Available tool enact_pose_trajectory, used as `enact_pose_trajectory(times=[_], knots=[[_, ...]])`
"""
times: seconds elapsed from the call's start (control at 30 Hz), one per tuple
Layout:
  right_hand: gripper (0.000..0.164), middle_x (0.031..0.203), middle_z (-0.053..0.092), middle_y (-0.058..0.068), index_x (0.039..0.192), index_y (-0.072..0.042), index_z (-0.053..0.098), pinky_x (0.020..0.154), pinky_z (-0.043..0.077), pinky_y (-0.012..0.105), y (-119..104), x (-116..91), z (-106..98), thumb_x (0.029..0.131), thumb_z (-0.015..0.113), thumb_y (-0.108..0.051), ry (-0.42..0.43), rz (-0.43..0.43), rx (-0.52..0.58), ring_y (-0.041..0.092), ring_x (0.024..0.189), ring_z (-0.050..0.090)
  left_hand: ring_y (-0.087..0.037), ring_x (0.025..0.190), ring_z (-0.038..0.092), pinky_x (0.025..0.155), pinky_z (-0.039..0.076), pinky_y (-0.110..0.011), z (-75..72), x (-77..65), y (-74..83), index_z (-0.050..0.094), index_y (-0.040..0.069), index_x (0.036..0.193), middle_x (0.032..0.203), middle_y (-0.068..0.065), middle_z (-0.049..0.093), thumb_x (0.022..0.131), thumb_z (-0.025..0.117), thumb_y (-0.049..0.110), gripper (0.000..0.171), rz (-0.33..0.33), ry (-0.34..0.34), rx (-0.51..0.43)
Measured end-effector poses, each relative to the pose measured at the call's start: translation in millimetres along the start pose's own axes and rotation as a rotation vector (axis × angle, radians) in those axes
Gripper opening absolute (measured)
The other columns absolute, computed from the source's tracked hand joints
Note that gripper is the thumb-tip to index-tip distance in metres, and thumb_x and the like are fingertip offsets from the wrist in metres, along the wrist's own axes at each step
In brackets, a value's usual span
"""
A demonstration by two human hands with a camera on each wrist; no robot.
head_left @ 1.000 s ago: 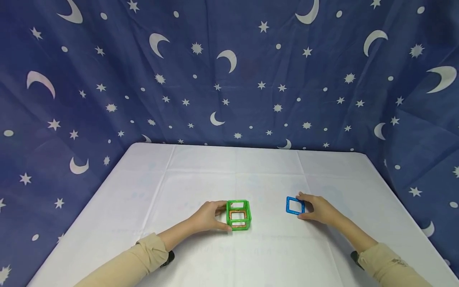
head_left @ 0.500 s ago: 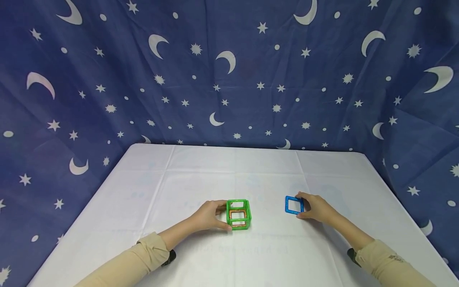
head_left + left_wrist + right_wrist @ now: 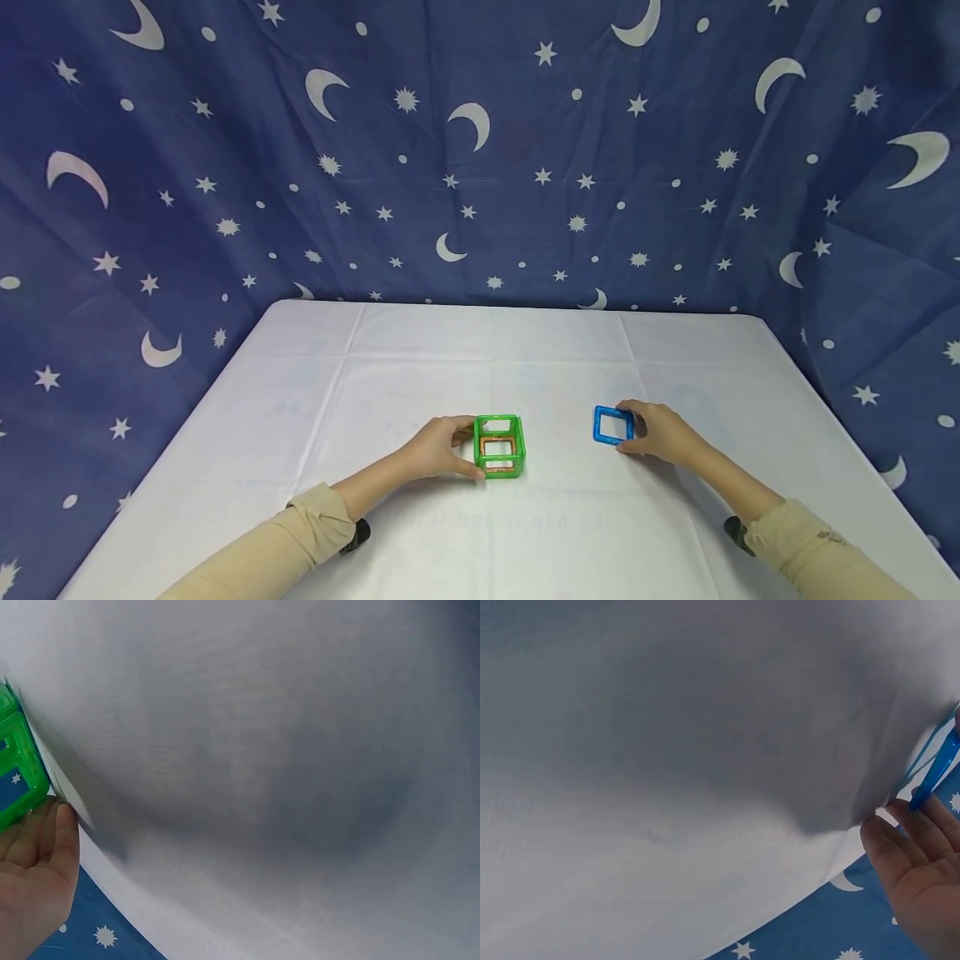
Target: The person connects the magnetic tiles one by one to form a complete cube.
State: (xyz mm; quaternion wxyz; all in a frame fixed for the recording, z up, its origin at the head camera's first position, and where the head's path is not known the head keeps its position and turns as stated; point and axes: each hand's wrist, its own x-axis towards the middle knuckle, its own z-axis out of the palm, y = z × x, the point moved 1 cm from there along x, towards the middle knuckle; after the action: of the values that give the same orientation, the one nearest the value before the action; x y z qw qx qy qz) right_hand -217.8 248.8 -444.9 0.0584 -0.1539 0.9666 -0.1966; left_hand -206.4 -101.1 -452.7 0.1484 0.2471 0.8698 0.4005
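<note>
Near the middle of the table in the head view, a cube frame of green magnetic tiles (image 3: 501, 458) with an orange tile (image 3: 498, 439) low inside it sits on the cloth. My left hand (image 3: 437, 450) grips it from the left side, thumb at the near corner and fingers at the far one. Part of a green tile (image 3: 31, 761) also shows at the left wrist view's edge. To the right, my right hand (image 3: 660, 432) pinches a blue square magnetic tile (image 3: 597, 424) by its right side, thumb near and fingers far. The right wrist view catches this blue tile (image 3: 935, 771) nearly edge-on.
A white cloth (image 3: 555, 550) with fold creases covers the table. Behind and at both sides hangs a dark blue curtain (image 3: 517, 225) with moons and stars. A gap of cloth separates the cube from the blue tile.
The right hand and blue tile have shifted slightly left and a little farther from the person. Left hand and cube have stayed in place.
</note>
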Motion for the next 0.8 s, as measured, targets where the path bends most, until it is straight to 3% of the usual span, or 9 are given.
enact_pose_trajectory(times=[0.33,0.8], knots=[[0.063,0.124,0.060,0.024,0.124,0.003,0.056,0.097,0.045,0.053,-17,8,-2,0.074,0.080,-0.026,0.009,-0.045,0.013,0.042,0.117,0.054,-0.030,0.115,0.058,0.098,0.048,-0.039,-0.8,-0.1,1.5,0.046,-0.006,0.133,0.125,-0.017,0.060,0.069,0.084,0.022,0.081,-0.009,-0.011,-0.024],[0.062,0.126,0.060,0.020,0.125,0.002,0.056,0.096,0.046,0.051,-53,16,0,0.075,0.079,-0.026,0.021,-0.129,0.054,0.039,0.118,0.054,-0.031,0.120,0.054,0.102,0.044,-0.041,-1.6,1.1,5.3,0.043,-0.006,0.135,0.129,-0.018,0.057,0.070,0.083,0.021,0.081,-0.021,-0.033,-0.034]])
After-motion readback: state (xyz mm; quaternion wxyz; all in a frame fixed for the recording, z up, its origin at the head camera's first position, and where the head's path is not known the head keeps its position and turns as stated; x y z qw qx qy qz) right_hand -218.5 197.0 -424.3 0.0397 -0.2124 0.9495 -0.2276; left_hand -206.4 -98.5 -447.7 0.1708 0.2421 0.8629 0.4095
